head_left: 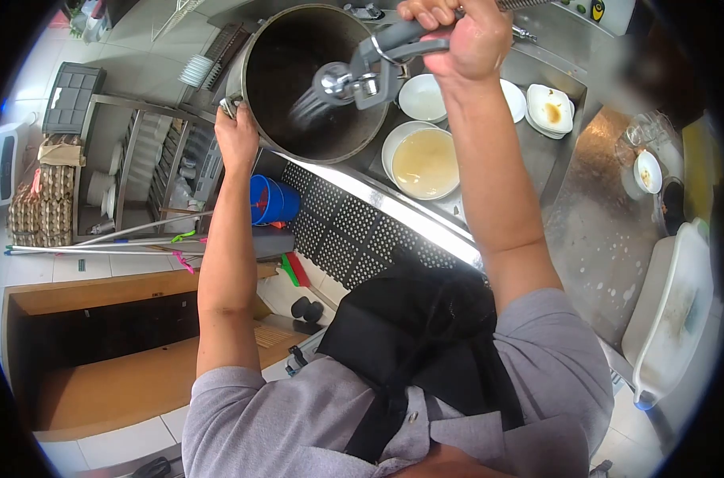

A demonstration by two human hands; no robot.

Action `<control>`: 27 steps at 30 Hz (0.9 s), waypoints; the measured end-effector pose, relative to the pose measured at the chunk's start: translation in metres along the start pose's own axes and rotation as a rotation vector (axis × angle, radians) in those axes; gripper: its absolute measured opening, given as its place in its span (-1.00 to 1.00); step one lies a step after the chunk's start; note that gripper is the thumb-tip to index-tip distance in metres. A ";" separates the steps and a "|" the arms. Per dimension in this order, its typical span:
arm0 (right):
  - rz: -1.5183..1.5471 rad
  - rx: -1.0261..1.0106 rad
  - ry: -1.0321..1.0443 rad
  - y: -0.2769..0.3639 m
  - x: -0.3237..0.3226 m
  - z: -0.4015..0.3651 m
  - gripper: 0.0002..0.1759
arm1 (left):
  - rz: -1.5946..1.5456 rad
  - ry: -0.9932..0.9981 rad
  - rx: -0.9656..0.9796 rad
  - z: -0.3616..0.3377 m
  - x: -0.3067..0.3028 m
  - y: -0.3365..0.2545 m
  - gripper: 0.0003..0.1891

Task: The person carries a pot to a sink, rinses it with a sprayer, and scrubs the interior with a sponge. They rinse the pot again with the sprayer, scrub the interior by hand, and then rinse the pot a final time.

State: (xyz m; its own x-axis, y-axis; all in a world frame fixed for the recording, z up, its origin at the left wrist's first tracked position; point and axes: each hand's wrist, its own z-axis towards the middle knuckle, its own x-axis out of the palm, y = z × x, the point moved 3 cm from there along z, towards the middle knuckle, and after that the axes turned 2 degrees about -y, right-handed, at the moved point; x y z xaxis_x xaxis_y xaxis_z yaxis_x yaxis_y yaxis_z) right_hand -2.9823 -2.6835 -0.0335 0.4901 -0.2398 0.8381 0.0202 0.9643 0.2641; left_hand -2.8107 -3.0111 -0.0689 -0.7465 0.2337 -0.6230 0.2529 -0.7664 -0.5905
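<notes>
A large metal stockpot (374, 131) is tilted at the sink, its dark inside facing me. My left hand (236, 137) is closed around the handle on the pot's left side. In my right hand (477, 40) is a grey spray nozzle (378, 60), its lever squeezed under my fingers. Water streams from the chrome spray head into the pot. Close to the pot's right side stand a bowl of cloudy yellowish liquid (426, 163) and a white bowl (422, 98). Past my right forearm sits a stack of white square dishes (550, 109), the top one stained brown.
A wet steel counter (589, 231) runs along the right, with a small white dish (647, 171) and a large white tub (671, 303). On the left are a dish rack (143, 167), egg trays (43, 203) and a blue bucket (273, 199). A perforated black mat (338, 223) covers the floor.
</notes>
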 end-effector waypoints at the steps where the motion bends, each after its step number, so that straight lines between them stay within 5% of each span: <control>1: 0.071 0.010 0.031 -0.001 0.006 -0.001 -0.49 | -0.015 -0.001 0.015 -0.001 0.000 -0.004 -0.80; 4: 0.045 0.041 0.031 0.000 0.017 -0.003 -0.49 | 0.022 0.009 -0.039 -0.005 -0.002 -0.013 -0.79; 6: -0.262 -0.087 0.034 0.001 0.020 -0.001 -0.49 | 0.031 0.004 -0.022 -0.005 -0.002 -0.014 -0.78; 11: -0.003 -0.245 0.013 0.000 0.007 0.022 -0.46 | 0.056 -0.025 0.012 -0.005 -0.004 -0.006 -0.75; 16: -0.095 -0.128 -0.013 0.017 0.020 0.023 -0.47 | 0.124 -0.008 0.021 -0.003 -0.002 -0.018 -0.70; 19: -0.297 -0.272 0.071 0.021 0.014 0.017 -0.49 | 0.238 0.008 0.069 0.009 0.008 -0.030 -0.66; 20: -0.210 -0.182 0.119 0.022 0.001 0.019 -0.61 | 0.228 0.000 0.058 0.012 0.011 -0.036 -0.66; 23: -0.098 -0.019 0.192 0.032 -0.019 0.026 -0.44 | 0.267 0.016 0.131 0.021 0.025 -0.058 -0.64; 27: -0.362 -0.189 0.207 0.035 -0.006 0.012 -0.45 | 0.290 0.140 0.128 0.026 0.035 -0.079 -0.61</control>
State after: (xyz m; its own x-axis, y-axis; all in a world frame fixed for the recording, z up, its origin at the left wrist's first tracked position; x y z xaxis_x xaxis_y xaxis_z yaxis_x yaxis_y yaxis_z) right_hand -2.9950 -2.6501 -0.0235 0.5859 -0.5559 0.5896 0.3714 0.8309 0.4144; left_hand -2.8731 -2.9576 -0.0310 -0.5606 0.0682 -0.8253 0.3560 -0.8799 -0.3146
